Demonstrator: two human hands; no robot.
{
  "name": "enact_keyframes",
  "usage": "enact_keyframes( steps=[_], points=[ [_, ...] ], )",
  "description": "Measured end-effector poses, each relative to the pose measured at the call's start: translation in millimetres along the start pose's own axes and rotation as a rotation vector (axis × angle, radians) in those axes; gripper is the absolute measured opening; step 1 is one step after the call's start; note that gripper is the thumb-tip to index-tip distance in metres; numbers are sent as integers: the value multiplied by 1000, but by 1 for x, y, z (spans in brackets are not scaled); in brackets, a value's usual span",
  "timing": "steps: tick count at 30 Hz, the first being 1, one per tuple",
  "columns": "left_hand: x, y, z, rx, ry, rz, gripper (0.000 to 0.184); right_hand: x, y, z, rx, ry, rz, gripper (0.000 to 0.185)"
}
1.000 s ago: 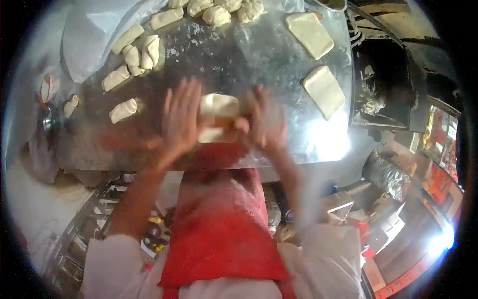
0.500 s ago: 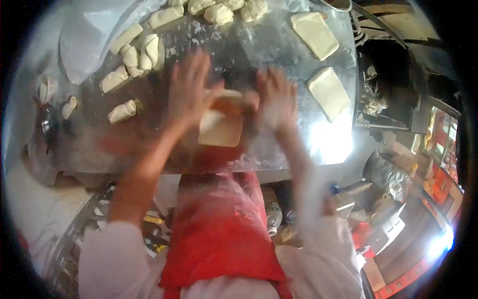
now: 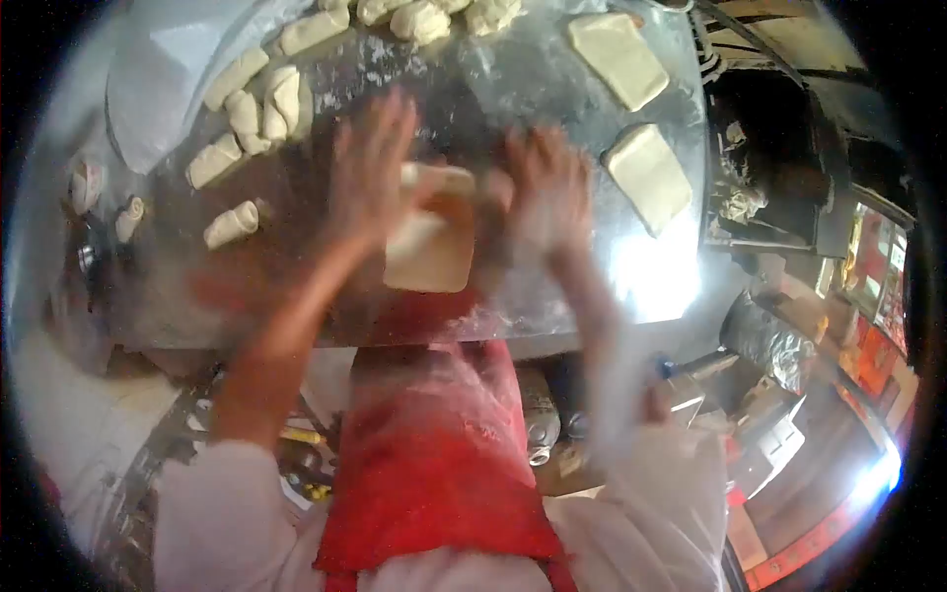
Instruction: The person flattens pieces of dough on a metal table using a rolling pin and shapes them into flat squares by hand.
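Note:
A flat rectangular sheet of pale dough lies on the metal worktop near its front edge. My left hand is over the sheet's left side, fingers stretched forward and thumb pointing inward. To the right of the sheet is my right hand, also with its fingers extended. Both hands are smeared by motion. Across the dough between them runs a blurred brown band, perhaps a rolling pin; its ends are hidden by the hands. Neither hand visibly wraps around anything.
Two flattened dough sheets lie at the right, one farther back and one nearer. Several rolled dough pieces and lumps sit at the back left. A plastic sheet covers the left corner. A dark tray adjoins the worktop's right edge.
The view has shifted slightly, so the worktop's dough pieces appear a little farther left. Both hands stay around the same sheet, still blurred, with their fingers extended.

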State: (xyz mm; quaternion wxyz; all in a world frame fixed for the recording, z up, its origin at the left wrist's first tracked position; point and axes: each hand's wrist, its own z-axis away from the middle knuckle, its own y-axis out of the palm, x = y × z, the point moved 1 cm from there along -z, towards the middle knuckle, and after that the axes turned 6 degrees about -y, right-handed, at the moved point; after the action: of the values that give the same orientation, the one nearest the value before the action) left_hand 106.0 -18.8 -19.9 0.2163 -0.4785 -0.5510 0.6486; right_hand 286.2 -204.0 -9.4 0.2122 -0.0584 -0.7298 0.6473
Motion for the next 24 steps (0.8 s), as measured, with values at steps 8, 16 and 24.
enact_keyframes(
  steps=[8, 16, 24],
  points=[
    [-36, -16, 143, 145, 48, 75, 109, 56, 16, 145, -2, 47, -41, 68],
    [-34, -28, 128, 101, -72, 299, 63, 59, -26, 162, 21, -144, -203, 48],
    [-6, -10, 0, 270, -317, 89, 32, 21, -41, 184, -47, -224, -206, 44]
  ],
)
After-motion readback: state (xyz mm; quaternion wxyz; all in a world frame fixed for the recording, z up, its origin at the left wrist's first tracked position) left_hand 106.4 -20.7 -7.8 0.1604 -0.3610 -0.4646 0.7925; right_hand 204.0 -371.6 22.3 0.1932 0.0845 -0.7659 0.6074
